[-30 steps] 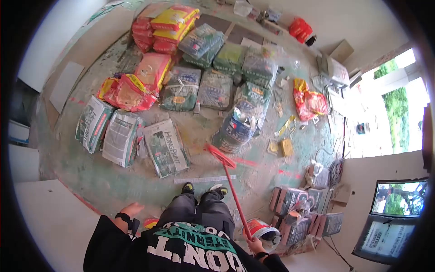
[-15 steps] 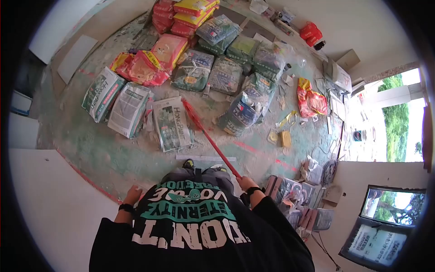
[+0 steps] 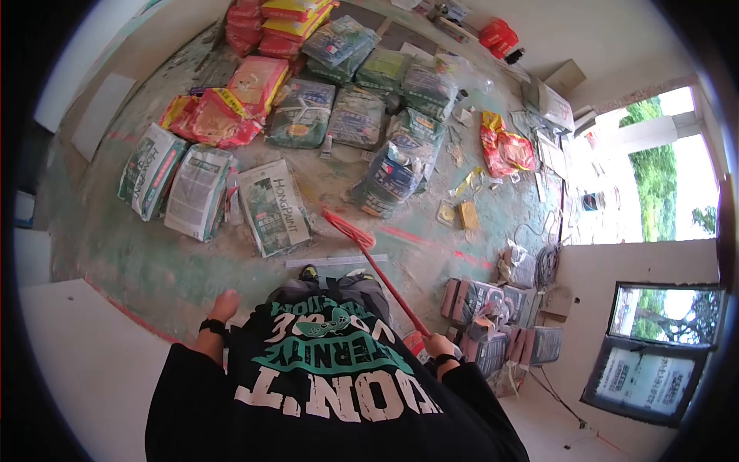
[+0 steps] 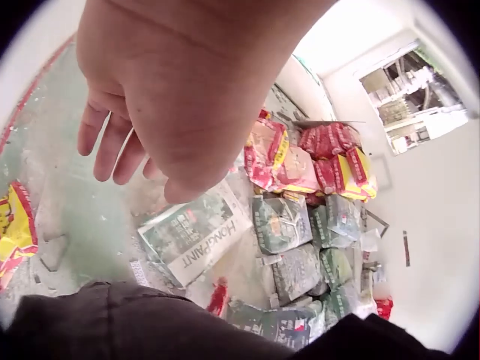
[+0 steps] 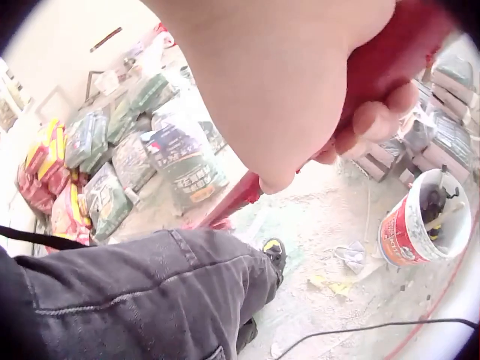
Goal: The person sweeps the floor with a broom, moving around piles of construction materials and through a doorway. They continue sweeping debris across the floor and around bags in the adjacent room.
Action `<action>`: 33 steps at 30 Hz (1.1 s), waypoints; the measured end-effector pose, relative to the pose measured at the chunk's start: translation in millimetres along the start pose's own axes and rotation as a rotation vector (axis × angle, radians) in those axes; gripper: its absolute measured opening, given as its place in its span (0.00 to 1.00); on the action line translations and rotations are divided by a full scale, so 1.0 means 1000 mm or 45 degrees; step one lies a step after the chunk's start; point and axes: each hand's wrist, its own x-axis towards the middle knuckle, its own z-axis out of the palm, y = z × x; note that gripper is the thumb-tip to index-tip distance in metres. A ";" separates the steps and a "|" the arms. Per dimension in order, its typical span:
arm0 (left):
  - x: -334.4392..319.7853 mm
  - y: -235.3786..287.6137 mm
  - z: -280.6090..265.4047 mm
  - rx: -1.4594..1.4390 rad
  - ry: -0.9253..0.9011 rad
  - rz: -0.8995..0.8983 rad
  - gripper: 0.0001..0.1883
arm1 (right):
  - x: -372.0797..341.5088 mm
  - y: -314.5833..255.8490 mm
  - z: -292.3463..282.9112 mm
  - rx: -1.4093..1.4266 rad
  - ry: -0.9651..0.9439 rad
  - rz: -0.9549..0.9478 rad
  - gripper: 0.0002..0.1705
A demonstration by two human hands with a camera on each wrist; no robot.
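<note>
My right hand grips the end of a long red rod with a looped red head, like a mixing paddle. The rod slants forward and left, its looped head low over the dusty floor between a white and green HongPaint bag and a blue and green bag. In the right wrist view, fingers curl round the thick red shaft. My left hand hangs empty at my left side. Its fingers look loose in the left wrist view.
Stacked red and yellow sacks and several green bags stand ahead. A red and white bucket is at my right, near wrapped packs. A yellow block and cables lie right. A white wall stands left.
The rod's head swung left to the HongPaint bag's edge, then came back to the right. My right hand moved up, then back to the right. My left hand stays empty.
</note>
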 end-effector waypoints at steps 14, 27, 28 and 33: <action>0.038 0.046 -0.019 -0.135 -0.196 -0.204 0.18 | -0.023 0.062 0.061 0.657 0.158 0.584 0.28; 0.001 0.039 -0.054 -0.107 -0.167 -0.231 0.17 | 0.081 0.044 0.156 0.890 -0.121 0.333 0.21; -0.001 0.036 -0.055 -0.077 -0.204 -0.216 0.17 | 0.070 0.036 0.153 0.704 -0.020 0.443 0.22; 0.007 0.051 -0.066 0.035 -0.259 -0.198 0.16 | 0.023 0.038 0.200 0.771 -0.086 0.550 0.28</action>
